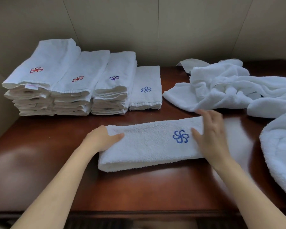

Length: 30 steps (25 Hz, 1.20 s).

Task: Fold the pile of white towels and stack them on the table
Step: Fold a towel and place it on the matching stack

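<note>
A white towel (147, 144) with a blue pinwheel logo lies folded into a long strip on the dark wooden table (40, 154). My left hand (102, 138) holds its left end, thumb on top and fingers hidden under the edge. My right hand (211, 136) rests on its right end with straight fingers and is blurred. Stacks of folded towels (69, 83) stand in a row at the back left, the rightmost one (145, 90) low. A pile of unfolded white towels (229, 88) lies at the back right.
A large white towel (281, 149) hangs over the table's right side. A beige wall stands close behind the stacks and the pile. The table's front edge (139, 212) runs just below my forearms.
</note>
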Motion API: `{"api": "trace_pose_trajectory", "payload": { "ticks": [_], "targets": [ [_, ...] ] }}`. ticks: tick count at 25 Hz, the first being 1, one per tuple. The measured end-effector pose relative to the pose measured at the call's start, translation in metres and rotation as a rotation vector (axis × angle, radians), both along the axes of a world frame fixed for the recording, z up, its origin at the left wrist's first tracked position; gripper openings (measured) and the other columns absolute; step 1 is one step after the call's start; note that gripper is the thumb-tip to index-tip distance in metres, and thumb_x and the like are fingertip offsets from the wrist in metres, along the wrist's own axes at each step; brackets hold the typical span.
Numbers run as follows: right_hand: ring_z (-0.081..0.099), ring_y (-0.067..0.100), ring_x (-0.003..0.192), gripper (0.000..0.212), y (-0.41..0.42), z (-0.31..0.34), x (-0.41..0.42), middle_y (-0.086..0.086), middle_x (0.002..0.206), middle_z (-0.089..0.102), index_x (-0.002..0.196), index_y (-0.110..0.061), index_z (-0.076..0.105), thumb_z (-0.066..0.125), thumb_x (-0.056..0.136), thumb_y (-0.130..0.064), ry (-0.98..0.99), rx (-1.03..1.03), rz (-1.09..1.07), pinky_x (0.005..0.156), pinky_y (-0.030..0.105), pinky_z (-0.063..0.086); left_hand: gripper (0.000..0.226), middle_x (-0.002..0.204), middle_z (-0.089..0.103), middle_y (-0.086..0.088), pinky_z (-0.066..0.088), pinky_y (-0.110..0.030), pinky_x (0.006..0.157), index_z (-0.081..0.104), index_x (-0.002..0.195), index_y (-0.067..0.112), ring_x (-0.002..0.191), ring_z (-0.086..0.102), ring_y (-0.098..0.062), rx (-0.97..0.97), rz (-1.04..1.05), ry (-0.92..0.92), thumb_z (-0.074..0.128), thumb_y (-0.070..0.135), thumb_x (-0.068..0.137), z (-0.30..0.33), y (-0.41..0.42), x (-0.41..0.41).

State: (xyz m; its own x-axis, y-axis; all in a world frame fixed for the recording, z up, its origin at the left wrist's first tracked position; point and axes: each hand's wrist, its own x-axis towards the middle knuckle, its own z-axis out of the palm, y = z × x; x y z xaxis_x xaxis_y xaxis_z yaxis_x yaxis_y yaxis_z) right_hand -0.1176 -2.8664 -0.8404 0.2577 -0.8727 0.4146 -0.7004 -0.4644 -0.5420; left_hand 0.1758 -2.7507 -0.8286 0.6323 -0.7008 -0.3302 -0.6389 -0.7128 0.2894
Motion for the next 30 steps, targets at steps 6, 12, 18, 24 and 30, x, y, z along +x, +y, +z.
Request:
{"api": "trace_pose_trajectory", "payload": {
  "ticks": [6,12,18,24,30],
  "targets": [
    [0.032,0.022,0.134,0.081,-0.005,0.055,0.121,0.006,0.148,0.027,0.143,-0.026,0.033,0.077,0.076,-0.037,0.156,0.247,0.619,0.109,0.041,0.033,0.071,0.107,0.046,0.006,0.042,-0.03,0.072,0.037,0.127,0.014,0.096,0.049,-0.014,-0.447,-0.171,0.098,0.077,0.039,0.073,0.057,-0.007,-0.017],
    [0.058,0.016,0.088,0.04,-0.035,0.148,0.152,0.009,0.097,0.063,0.111,-0.016,0.059,0.078,0.076,-0.019,-0.043,0.486,0.859,0.08,0.035,0.045,0.082,0.087,0.05,0.006,0.042,-0.012,0.073,0.032,0.136,0.023,0.086,0.054,-0.016,-0.724,-0.502,-0.017,0.082,0.021,0.072,0.175,-0.02,0.002],
    [0.066,0.027,0.092,0.04,-0.047,0.206,0.143,0.014,0.103,0.068,0.113,-0.005,0.061,0.068,0.075,-0.019,-0.5,0.523,0.889,0.083,0.041,0.05,0.116,0.144,0.041,0.008,0.037,-0.035,0.109,0.014,0.148,0.034,0.131,0.041,-0.006,-1.151,-0.261,0.572,0.084,0.055,0.058,0.148,-0.025,0.026],
    [0.064,0.021,0.08,0.017,-0.058,0.251,0.146,0.008,0.09,0.068,0.101,-0.008,0.062,0.058,0.084,-0.006,-0.732,0.408,0.846,0.073,0.034,0.053,0.049,0.109,0.07,-0.006,0.053,-0.019,0.069,0.054,0.128,0.0,0.093,0.067,-0.012,-0.839,-0.312,0.947,0.069,0.016,0.085,0.064,-0.049,-0.024],
    [0.061,0.019,0.068,0.01,-0.138,0.247,0.155,0.006,0.081,0.065,0.091,-0.01,0.061,0.058,0.082,-0.013,-0.762,0.393,0.594,0.063,0.03,0.051,0.044,0.114,0.068,-0.016,0.054,-0.047,0.088,0.06,0.12,0.008,0.102,0.065,-0.036,-0.821,-0.159,1.159,0.075,0.014,0.079,0.044,-0.098,-0.046]
  ]
}}
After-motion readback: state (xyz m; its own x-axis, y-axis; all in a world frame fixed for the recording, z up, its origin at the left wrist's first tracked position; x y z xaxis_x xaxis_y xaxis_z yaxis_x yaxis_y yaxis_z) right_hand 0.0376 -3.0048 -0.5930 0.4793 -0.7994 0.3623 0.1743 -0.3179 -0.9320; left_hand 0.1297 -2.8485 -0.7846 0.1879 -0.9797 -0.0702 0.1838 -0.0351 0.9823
